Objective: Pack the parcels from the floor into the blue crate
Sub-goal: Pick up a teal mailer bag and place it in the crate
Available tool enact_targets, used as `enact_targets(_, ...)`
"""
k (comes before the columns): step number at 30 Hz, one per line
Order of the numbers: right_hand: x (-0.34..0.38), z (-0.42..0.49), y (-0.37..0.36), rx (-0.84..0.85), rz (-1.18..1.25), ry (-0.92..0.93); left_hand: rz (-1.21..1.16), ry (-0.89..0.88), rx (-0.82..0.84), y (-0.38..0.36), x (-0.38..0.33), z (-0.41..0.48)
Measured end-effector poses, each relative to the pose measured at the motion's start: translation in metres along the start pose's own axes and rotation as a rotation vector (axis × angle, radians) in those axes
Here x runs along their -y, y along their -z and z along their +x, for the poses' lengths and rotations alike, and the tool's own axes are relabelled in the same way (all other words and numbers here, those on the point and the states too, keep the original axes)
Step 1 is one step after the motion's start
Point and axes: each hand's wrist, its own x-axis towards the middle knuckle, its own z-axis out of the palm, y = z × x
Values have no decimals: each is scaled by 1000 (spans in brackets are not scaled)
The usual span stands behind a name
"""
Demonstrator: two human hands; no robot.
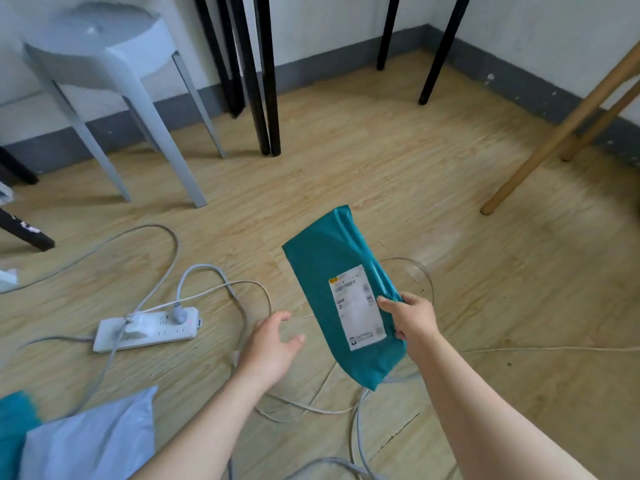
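Wood-look floor (381, 168) filled most of the view, with a grey skirting (346, 60) along the white wall at the back. Pale plastic stool (104, 53) stood back left. Black legs (263, 81) stood at centre back, two more further right. Wooden legs (561, 133) slanted in from the right edge.

Pale blue parcel (93, 441) lay at bottom left, near the left forearm. A teal shape (14, 427) lay just beside it at the frame corner; could not tell what it was.

Teal parcel (329, 258) was held up off the floor at centre, tilted, its long side running away from the person, near end lower. White label (356, 306) faced up on its near half; print was too blurred to read.

Grey and white cables (169, 247) looped across the floor under both arms. White power strip (173, 332) lay on the floor left of the hands, with plugs in it.

Right hand (414, 320) gripped the teal parcel at its right edge, thumb on top by the label, fingers curled under. Left hand (270, 348) hung just left of the parcel, not touching it, fingers relaxed and spread, thumb out toward the parcel, holding nothing.
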Motion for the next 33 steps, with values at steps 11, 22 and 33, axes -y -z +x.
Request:
enact_targets(11,186,-235,34,374,241,-150,-597,282,-28,223,-120,-165)
enact_targets(22,330,-450,52,690,-506,269,-661,232,-386,400,-143,-379)
enact_targets(33,352,-660,-39,845,-208,377,-504,158,-671,515,-23,-564)
